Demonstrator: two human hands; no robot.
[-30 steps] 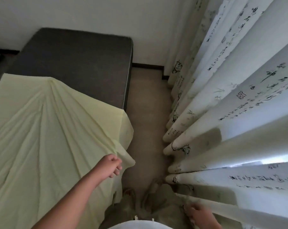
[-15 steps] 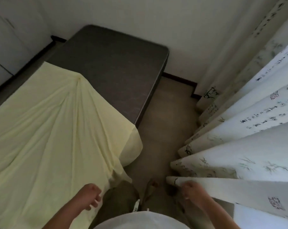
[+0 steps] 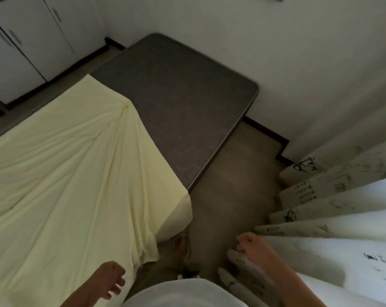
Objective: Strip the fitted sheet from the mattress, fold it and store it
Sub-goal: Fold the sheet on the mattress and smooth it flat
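The pale yellow fitted sheet [image 3: 61, 178] lies loose over the near part of the dark grey mattress [image 3: 183, 111], whose far half is bare. Creases fan out from a gathered point on the sheet towards me, and one corner hangs over the mattress's right edge. My left hand [image 3: 111, 281] is at the bottom of the view on the sheet's near edge, fingers curled into the fabric. My right hand [image 3: 251, 244] hangs low on the right against a curtain fold with fingers loosely bent, holding nothing.
White curtains [image 3: 333, 220] with black calligraphy hang close on the right. A narrow strip of beige floor [image 3: 236, 180] runs between them and the bed. White cabinet doors [image 3: 32, 38] stand at the far left, and a white wall is behind the bed.
The view has swung left and back, bringing the cabinet into sight. My left hand has drawn the sheet's edge towards me, baring more mattress. My right hand has risen beside the curtain.
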